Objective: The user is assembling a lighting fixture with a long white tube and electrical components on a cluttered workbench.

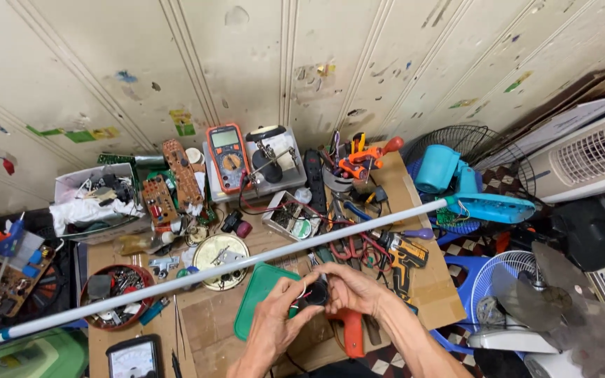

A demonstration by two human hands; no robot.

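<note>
My left hand (276, 323) and my right hand (350, 288) meet over the front of a cluttered wooden workbench (204, 329). Together they hold a small dark part (314, 293) with thin red and white wires coming off it. Under the hands lie a green plastic tray (257, 294) and a red-handled tool (352, 334). A long white tube lamp (225, 269) lies diagonally across the bench just beyond my fingers.
An orange multimeter (227, 158), circuit boards (176, 178), a round red tray of screws (117, 294), a yellow cordless drill (404, 260) and an analog meter (133, 358) crowd the bench. Fans (456, 182) and a white appliance (589, 157) stand at right.
</note>
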